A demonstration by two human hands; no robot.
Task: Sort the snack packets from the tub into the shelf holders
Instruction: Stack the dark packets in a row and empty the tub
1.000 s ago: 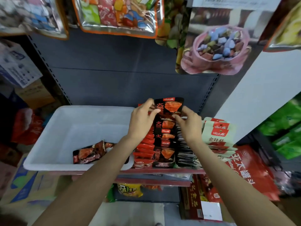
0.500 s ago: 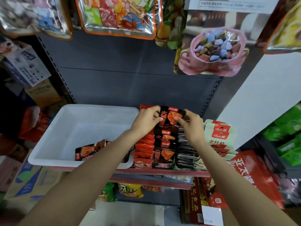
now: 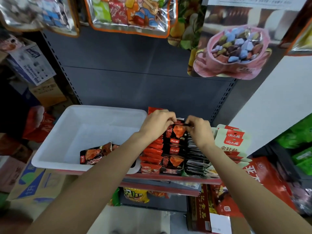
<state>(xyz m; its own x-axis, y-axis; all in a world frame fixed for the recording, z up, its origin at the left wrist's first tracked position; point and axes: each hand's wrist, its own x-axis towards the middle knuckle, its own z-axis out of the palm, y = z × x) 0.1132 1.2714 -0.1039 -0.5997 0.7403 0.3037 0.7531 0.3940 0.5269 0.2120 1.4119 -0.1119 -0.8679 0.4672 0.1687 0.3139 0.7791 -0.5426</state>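
Note:
A white tub stands on the shelf at the left, with a few black-and-red snack packets lying at its front. To its right are rows of packets in shelf holders: a red row, a black row, a dark grey row and a pale row. My left hand and my right hand pinch the top edge of one black packet at the back of the black row.
The grey back panel of the shelf rises behind the rows. Large snack bags hang overhead. Cardboard boxes stand at the left, red and green bags at the right, more packets on the shelf below.
Both hands have lowered the black packet from above the row down into the back of the black row. The camera has drifted slightly.

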